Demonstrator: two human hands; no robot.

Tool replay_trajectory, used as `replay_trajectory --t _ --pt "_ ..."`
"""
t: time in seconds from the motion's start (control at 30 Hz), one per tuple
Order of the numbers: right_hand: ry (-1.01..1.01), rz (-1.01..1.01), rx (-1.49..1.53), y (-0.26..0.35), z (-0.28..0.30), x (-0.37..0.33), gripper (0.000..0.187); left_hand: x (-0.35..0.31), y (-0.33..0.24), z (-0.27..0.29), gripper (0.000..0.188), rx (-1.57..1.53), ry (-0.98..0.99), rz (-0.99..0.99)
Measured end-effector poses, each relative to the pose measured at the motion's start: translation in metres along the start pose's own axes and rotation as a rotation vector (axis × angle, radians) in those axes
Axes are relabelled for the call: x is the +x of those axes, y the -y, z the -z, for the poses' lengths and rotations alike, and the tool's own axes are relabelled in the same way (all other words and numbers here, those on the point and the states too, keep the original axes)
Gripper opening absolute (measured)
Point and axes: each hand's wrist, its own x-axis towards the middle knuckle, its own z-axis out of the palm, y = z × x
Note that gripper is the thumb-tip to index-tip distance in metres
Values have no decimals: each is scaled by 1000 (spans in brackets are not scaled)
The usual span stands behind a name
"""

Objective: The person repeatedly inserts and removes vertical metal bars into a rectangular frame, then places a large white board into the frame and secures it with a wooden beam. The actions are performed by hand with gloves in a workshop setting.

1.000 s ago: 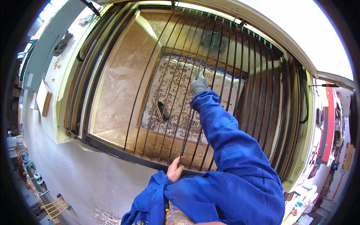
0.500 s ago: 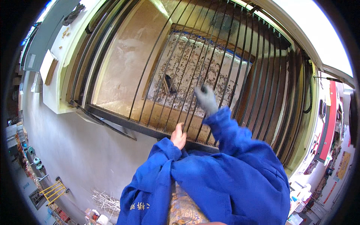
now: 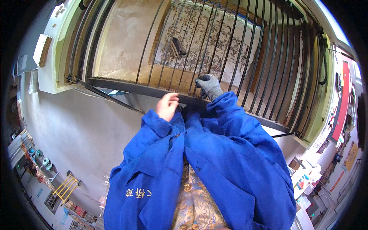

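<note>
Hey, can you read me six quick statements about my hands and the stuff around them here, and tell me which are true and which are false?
1. The right hand is gloved in grey. True.
2. Both hands are gloved. False: the left hand is bare.
3. Several dark bars pass in front of the speckled sheet. True.
4. The clothing on both arms is red. False: the jacket is blue.
5. The yellow cart shows at the upper right. False: it is at the lower left.
6. A long red panel shows toward the right edge of the view. True.
</note>
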Motion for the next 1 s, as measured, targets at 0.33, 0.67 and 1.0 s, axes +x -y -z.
replay_trajectory --t 0.33,0.67,1.0 --pt "-30 -118 -313 29 -16 1 20 -56 73 63 24 -254 -160 338" --pt "-65 -91 -298 32 -22 -2 16 -51 53 58 23 -139 -131 64" --pt "-139 86 -583 -2 -19 28 20 55 -23 -28 36 594 132 -281"
